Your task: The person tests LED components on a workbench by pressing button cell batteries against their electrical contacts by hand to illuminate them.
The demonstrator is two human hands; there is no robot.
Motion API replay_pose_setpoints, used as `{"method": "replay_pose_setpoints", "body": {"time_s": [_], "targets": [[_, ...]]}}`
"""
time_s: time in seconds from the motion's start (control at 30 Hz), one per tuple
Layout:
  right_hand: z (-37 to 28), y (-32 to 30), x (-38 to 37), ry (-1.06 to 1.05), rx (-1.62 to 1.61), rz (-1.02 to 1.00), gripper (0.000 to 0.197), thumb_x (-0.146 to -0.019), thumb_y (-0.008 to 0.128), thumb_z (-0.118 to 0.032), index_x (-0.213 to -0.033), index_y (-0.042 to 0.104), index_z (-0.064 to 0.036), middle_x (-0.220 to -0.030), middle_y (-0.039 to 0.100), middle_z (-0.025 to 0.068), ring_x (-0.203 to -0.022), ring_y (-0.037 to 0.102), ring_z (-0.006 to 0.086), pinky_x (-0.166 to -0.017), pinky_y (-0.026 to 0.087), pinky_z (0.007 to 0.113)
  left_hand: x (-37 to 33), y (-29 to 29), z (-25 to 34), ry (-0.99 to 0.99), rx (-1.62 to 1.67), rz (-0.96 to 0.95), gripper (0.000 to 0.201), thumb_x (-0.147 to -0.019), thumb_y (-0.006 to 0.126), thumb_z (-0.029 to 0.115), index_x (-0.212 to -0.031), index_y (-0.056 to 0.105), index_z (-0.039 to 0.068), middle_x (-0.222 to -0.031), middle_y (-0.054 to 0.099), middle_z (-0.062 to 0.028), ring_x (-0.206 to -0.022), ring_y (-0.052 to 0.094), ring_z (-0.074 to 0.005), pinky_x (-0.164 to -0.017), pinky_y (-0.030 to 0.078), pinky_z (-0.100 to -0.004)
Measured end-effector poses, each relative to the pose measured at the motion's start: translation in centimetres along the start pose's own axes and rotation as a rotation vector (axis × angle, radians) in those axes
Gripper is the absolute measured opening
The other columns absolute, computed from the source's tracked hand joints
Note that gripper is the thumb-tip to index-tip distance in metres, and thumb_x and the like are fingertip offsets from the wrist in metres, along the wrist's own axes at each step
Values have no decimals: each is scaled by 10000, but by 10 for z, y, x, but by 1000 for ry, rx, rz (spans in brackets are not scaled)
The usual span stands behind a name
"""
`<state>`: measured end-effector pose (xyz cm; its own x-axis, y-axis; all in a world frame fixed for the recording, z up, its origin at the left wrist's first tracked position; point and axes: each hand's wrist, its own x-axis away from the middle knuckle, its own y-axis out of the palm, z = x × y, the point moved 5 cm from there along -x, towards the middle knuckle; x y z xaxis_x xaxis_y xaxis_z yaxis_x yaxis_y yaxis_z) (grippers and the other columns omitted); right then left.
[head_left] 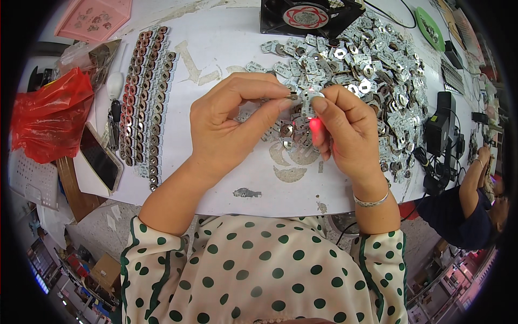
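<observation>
Between the thumb and fingers of my right hand (348, 121) is a small pale circuit board (309, 103). A red glow shows on the fingers just below it. My left hand (232, 116) pinches a small dark round part (293, 96) at its fingertips, close to the board's left edge; whether the two touch I cannot tell. Behind and to the right of my hands spreads a heap of similar boards with round metal pieces (396, 89). At the left, several long rows of boards with dark round parts (141, 97) lie side by side on the white table (216, 191).
A black fan (307, 16) stands at the back edge of the heap. On the left are a pink tray (94, 19), a red plastic bag (51, 116) and a phone (100, 154). Black adapters and cables (442, 135) lie at the right, near another person (464, 210).
</observation>
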<state>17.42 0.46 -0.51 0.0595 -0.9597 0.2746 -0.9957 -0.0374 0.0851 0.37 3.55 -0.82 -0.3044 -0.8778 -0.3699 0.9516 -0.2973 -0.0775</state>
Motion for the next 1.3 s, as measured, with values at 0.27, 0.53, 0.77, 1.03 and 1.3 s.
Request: {"method": "replay_pose_setpoints", "body": {"time_s": [0.27, 0.53, 0.77, 1.03, 1.3], "targets": [[3, -4, -4, 91, -21, 38, 188, -951, 602, -182, -823, 597, -43, -574, 570, -14, -469, 494, 29, -418, 368, 174, 4, 7, -1, -90, 10, -84, 220, -821, 677, -92, -1030, 642, -33, -1054, 642, -128, -969, 617, -170, -824, 522, -286], [-15, -24, -4, -280, 557, 202, 113, -860, 695, -110, -814, 651, -17, -589, 610, -12, -514, 510, 16, -465, 376, 183, 2, 6, -18, -540, 346, 5, 209, -868, 675, 7, -1074, 648, -7, -928, 655, -56, -832, 636, -113, -753, 524, -240], [-17, -18, -3, -355, 722, 210, 59, -827, 682, -60, -837, 648, -12, -616, 627, -1, -530, 524, 16, -510, 412, 178, 4, 7, -22, -522, 337, -39, 201, -866, 678, 11, -1061, 631, 5, -961, 658, -65, -848, 631, -109, -765, 524, -231], [-13, -25, -3, -276, 331, 217, 31, -848, 657, -37, -851, 636, -15, -643, 598, -59, -553, 462, -21, -500, 351, 155, 5, 13, -20, -410, 166, -104, 134, -884, 632, -30, -1013, 609, -5, -1073, 626, -104, -948, 609, -112, -811, 541, -257], [-8, -16, -3, -183, 295, 16, 24, -868, 639, -26, -867, 635, -3, -660, 591, -54, -578, 470, -18, -507, 345, 156, 3, 9, -20, -567, 438, -69, 184, -860, 678, -7, -1033, 617, -8, -916, 662, -78, -788, 653, -129, -730, 560, -252]]}}
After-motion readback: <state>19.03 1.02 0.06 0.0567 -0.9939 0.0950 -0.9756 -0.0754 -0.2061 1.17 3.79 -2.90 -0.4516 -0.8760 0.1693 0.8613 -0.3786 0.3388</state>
